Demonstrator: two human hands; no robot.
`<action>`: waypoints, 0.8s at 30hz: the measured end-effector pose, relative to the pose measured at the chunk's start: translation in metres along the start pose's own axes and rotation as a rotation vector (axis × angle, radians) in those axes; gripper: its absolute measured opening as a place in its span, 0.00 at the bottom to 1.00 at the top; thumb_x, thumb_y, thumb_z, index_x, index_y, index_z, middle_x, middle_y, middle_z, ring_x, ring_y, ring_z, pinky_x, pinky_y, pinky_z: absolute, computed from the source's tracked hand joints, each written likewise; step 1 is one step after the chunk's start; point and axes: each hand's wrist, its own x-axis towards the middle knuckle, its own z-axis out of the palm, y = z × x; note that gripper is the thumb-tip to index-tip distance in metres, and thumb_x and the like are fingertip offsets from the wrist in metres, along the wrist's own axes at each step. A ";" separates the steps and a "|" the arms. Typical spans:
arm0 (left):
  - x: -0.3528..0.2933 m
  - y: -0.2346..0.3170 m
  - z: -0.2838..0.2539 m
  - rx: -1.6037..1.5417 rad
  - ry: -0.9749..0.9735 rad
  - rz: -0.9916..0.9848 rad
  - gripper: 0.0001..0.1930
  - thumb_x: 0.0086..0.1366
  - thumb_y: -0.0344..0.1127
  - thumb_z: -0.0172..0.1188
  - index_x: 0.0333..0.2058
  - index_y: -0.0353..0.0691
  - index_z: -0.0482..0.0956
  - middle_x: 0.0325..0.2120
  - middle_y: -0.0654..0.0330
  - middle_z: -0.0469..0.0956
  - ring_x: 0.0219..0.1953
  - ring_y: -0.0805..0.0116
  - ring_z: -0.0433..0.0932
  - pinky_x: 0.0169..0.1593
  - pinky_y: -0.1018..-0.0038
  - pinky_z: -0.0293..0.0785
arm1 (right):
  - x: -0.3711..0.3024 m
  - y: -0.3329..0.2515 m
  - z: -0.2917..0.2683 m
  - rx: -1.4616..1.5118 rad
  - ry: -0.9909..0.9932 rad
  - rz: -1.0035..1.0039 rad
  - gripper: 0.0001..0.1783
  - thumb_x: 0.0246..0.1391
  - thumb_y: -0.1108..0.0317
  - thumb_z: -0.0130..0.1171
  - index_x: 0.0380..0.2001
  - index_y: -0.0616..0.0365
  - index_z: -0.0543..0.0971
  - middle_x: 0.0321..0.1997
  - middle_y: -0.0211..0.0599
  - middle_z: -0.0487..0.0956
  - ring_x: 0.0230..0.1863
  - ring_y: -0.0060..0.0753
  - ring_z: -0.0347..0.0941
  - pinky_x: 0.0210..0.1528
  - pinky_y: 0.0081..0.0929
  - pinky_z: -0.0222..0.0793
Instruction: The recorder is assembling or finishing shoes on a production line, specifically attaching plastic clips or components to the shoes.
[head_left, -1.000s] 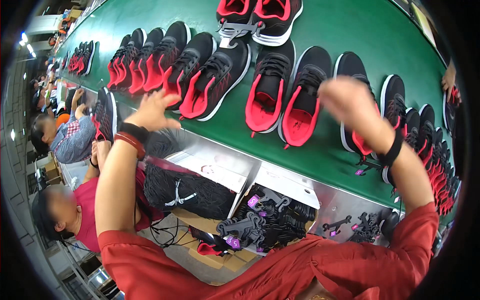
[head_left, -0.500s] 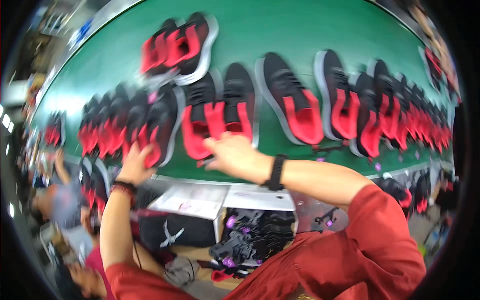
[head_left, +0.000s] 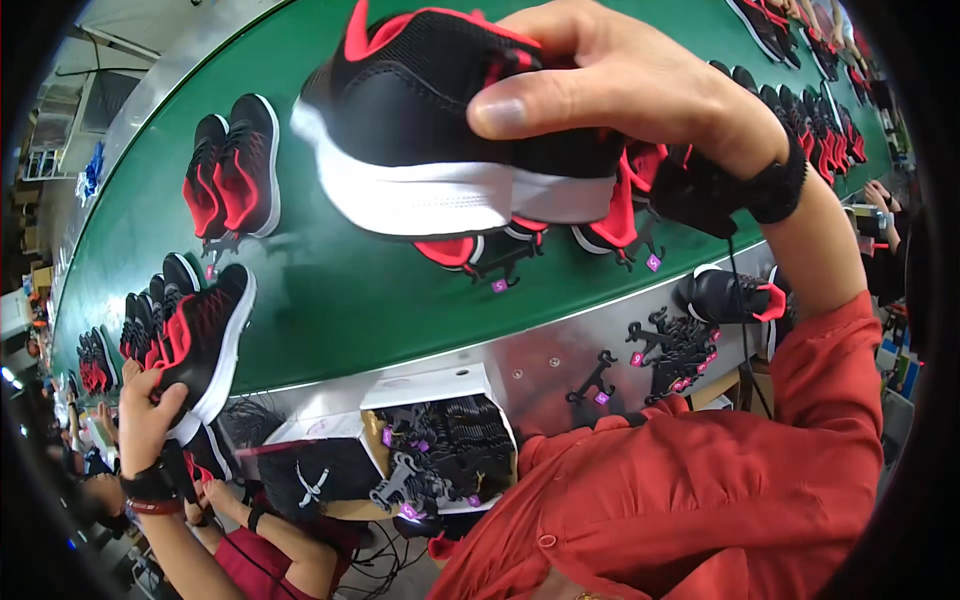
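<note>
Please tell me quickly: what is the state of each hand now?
Left hand: closed, holding a black-and-red shoe.
Right hand: closed, holding at least one white-soled shoe.

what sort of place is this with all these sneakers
Probably a shoe factory's finishing or packing line: a long green work surface carries many matching black-and-red sneakers, with black plastic hangers in an open box beside it.
</note>
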 end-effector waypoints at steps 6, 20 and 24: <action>-0.017 0.108 -0.010 -0.115 0.190 -0.014 0.15 0.55 0.32 0.65 0.39 0.29 0.77 0.33 0.55 0.80 0.35 0.67 0.76 0.42 0.73 0.70 | -0.038 0.053 -0.036 -1.259 0.334 -0.197 0.20 0.40 0.54 0.67 0.36 0.54 0.80 0.26 0.40 0.79 0.29 0.41 0.76 0.32 0.31 0.71; 0.074 0.310 0.168 0.099 0.154 0.556 0.29 0.51 0.46 0.67 0.52 0.42 0.74 0.33 0.51 0.78 0.38 0.53 0.78 0.43 0.61 0.71 | -0.125 0.231 0.050 -1.182 0.307 -0.516 0.09 0.34 0.62 0.55 0.20 0.53 0.72 0.26 0.31 0.66 0.34 0.35 0.65 0.37 0.34 0.62; 0.061 0.259 0.150 -0.023 0.060 0.641 0.39 0.44 0.27 0.64 0.60 0.42 0.65 0.47 0.57 0.75 0.51 0.60 0.70 0.58 0.61 0.57 | -0.151 0.293 0.106 -1.115 -0.030 -0.217 0.04 0.44 0.65 0.53 0.23 0.52 0.74 0.29 0.28 0.69 0.37 0.30 0.65 0.42 0.27 0.60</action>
